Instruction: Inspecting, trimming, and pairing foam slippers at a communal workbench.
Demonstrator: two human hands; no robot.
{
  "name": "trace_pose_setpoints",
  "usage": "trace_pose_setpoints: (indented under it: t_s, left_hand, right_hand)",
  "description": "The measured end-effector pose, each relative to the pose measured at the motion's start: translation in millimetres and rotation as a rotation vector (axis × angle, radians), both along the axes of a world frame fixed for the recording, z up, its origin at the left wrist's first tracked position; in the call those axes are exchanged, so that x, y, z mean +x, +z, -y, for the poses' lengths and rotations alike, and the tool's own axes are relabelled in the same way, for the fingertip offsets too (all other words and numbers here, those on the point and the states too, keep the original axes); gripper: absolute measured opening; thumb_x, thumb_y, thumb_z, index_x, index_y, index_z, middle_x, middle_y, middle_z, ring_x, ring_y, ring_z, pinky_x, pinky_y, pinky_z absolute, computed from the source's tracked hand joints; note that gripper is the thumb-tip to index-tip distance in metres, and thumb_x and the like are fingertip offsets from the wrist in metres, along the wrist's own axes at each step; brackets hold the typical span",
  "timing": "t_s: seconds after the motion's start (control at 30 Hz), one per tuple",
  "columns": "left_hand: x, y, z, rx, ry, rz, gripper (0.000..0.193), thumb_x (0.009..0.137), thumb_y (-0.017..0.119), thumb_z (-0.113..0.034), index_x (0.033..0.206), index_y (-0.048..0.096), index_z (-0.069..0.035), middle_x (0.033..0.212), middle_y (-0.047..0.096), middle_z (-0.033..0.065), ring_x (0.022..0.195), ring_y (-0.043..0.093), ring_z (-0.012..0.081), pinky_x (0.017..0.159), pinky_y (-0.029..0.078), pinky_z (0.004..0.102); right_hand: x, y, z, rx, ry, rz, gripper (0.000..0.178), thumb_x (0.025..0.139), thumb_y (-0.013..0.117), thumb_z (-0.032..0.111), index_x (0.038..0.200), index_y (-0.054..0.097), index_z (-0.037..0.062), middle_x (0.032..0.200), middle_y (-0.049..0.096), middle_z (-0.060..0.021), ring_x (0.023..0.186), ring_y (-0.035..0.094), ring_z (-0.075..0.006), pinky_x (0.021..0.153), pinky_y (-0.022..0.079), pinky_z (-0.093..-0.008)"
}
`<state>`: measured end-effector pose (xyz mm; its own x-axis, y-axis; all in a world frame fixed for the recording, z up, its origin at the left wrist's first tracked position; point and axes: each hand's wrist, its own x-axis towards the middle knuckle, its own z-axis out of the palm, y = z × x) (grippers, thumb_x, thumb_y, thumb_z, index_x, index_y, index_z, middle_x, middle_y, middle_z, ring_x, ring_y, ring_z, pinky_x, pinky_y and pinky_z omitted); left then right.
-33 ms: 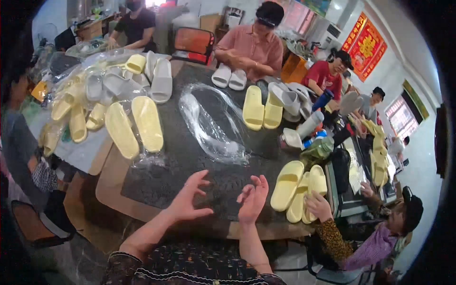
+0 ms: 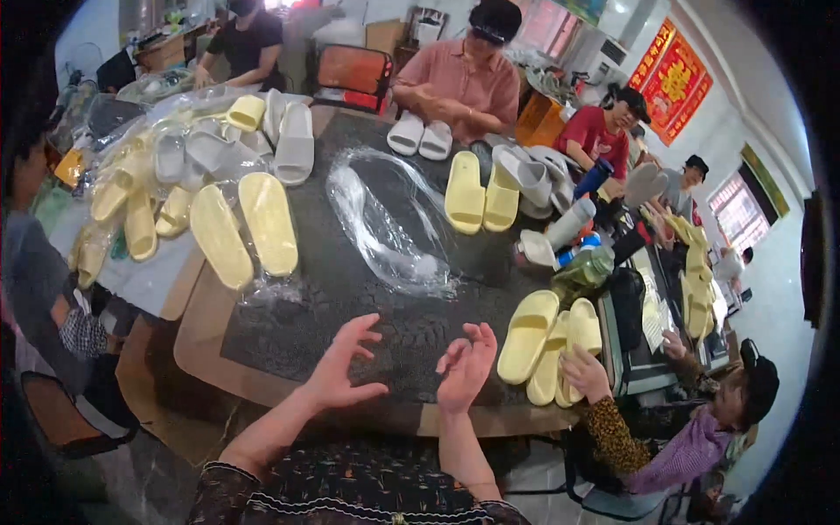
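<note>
My left hand (image 2: 343, 366) hovers over the near edge of the dark tabletop (image 2: 315, 328), thumb and fingers spread, holding nothing. Beside it, my right hand (image 2: 465, 372) is raised with loosely curled fingers apart and nothing between them. Beyond both hands lies a long heap of clear plastic bags (image 2: 372, 214), touched by neither. Nearest to my right hand are yellow slippers (image 2: 528, 337) at the table's right edge. A pair of yellow slippers in clear plastic (image 2: 269, 229) rests to the far left of my hands.
A co-worker's hand (image 2: 585, 374) touches the slippers at right. Grey slippers (image 2: 406, 134) stand before a seated person across the table. Bagged slippers (image 2: 140, 223) crowd the left side. Bottles (image 2: 570, 224) and a green bag (image 2: 584, 276) line the right side.
The whole view has shifted very slightly; my hands keep the same pose, and nothing is picked up or let go.
</note>
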<state>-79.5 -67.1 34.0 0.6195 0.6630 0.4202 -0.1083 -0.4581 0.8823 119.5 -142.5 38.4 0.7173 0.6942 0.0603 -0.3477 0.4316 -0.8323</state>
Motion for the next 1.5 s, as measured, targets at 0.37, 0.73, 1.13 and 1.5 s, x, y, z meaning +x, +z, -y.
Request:
trace_pose_setpoints:
  t_s: [0.37,0.73,1.13,1.5]
  left_hand:
    - [-32,-10,-5,0.209,0.225,-0.248,0.059,0.077,0.074,-0.019,0.128,0.048,-0.007,0.126,0.049,0.0144,0.100,0.058,0.0296,0.084,0.051,0.0380]
    - [-29,7,-175,0.434,1.080,-0.946,0.093,0.075,0.074,-0.047,0.147,0.029,-0.010,0.151,0.006,0.0319,0.138,0.011,0.0513,0.109,0.019,0.0608]
    - [-69,-68,-233,0.333,1.109,-1.315,0.090,0.077,0.068,-0.022,0.151,0.018,-0.014,0.151,0.013,0.0312,0.132,0.028,0.0529,0.102,0.033,0.0598]
    - [-181,-18,-258,0.466,1.633,-1.192,0.084,0.081,0.070,-0.021,0.150,0.022,-0.018,0.142,0.040,0.0238,0.124,0.047,0.0364,0.107,0.032,0.0508]
  right_hand:
    - [21,-6,-33,0.108,-0.260,0.455,0.016,0.092,0.048,0.003,0.107,0.048,0.0051,0.078,0.045,-0.0009,0.059,0.038,-0.0045,0.050,0.034,-0.0187]
    - [13,-77,-44,-0.265,0.030,0.864,0.006,0.087,0.065,0.006,0.093,0.064,0.0033,0.073,0.056,0.0010,0.057,0.042,-0.0033,0.051,0.036,-0.0205]
    - [20,-81,-34,-0.312,0.026,0.784,0.010,0.089,0.064,0.011,0.096,0.065,0.0031,0.071,0.059,0.0029,0.063,0.050,-0.0025,0.057,0.042,-0.0200]
    - [30,-79,-41,-0.321,0.033,0.704,0.009,0.090,0.064,0.012,0.093,0.065,0.0033,0.076,0.064,-0.0006,0.068,0.057,-0.0056,0.061,0.047,-0.0225]
